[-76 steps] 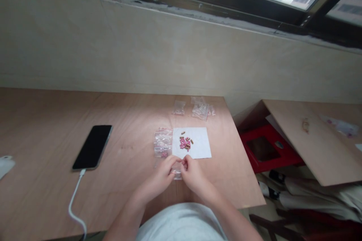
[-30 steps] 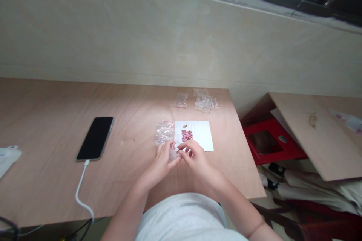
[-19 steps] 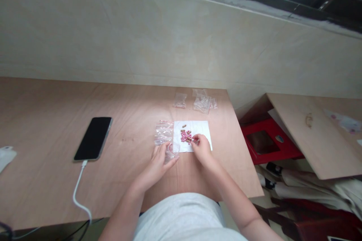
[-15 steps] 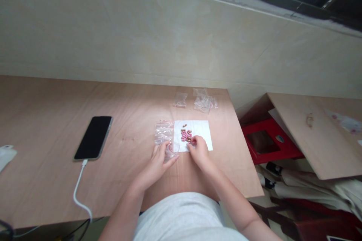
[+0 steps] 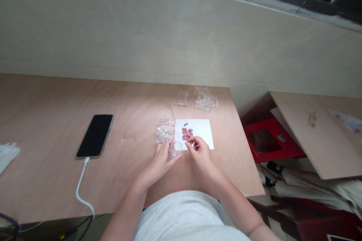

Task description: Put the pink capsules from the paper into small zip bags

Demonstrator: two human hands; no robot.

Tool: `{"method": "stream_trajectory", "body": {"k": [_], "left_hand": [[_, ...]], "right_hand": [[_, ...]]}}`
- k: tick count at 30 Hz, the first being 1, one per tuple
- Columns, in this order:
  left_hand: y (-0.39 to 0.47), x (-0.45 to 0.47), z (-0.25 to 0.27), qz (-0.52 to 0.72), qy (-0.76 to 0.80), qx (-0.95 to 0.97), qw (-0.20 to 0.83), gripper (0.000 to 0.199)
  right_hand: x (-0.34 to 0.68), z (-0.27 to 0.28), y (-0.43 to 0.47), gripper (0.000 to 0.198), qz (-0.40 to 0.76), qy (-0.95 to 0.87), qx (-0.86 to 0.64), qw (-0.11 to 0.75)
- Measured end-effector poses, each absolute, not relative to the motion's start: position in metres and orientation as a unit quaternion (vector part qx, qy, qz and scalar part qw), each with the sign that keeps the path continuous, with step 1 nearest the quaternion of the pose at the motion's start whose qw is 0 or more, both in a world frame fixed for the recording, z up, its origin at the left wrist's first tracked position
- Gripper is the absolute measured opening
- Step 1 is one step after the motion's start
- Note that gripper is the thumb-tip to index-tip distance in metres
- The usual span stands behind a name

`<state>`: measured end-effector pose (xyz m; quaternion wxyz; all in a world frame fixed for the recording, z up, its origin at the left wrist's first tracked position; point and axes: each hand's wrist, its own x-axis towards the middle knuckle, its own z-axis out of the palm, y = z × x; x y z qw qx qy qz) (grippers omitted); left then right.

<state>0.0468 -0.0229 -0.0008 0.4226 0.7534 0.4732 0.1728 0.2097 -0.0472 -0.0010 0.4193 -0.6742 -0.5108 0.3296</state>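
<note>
My left hand holds a small clear zip bag between thumb and fingers, its mouth spread toward the right. Just right of it, my right hand is closed in a pinch over the lower part of a white sheet of paper. Whatever sits between those fingertips is too small to make out. On the paper lies a cluster of pink round pills, with several brown-gold capsules among and above them. More flat clear zip bags rest against the paper's left side.
Filled-looking clear bags lie at the table's back, beside another bag. On the left is a black phone with a white cable. A red box stands beyond the right edge of the table.
My right hand has drawn slightly back and left from the pill cluster, its fingertips nearer the bag. The left hand keeps its hold on the bag. The view has shifted a little.
</note>
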Motion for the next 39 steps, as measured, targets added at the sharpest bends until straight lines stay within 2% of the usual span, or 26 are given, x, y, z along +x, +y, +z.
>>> {"method": "stream_trajectory", "body": {"k": [5,9,13,17,34,39], "left_hand": [[-0.024,0.048,0.0,0.17,0.47,0.754,0.427,0.038],[-0.023,0.045,0.0,0.165,0.48,0.751,0.422,0.039],[-0.022,0.044,0.0,0.164,0.483,0.749,0.422,0.039],[-0.021,0.045,-0.003,0.168,0.478,0.752,0.423,0.039],[-0.02,0.044,-0.003,0.192,0.482,0.735,0.438,0.041],[-0.021,0.043,0.011,0.204,0.444,0.727,0.483,0.039]], "right_hand": [[0.202,0.017,-0.049,0.014,0.383,-0.536,-0.624,0.421],[0.218,-0.014,-0.038,0.016,0.321,-0.491,-0.685,0.432],[0.238,-0.051,-0.022,0.015,0.251,-0.488,-0.743,0.384],[0.245,-0.066,-0.012,0.014,0.24,-0.495,-0.75,0.367],[0.247,-0.059,0.0,0.004,0.263,-0.531,-0.753,0.287],[0.247,-0.059,0.002,0.006,0.262,-0.528,-0.759,0.277]]}}
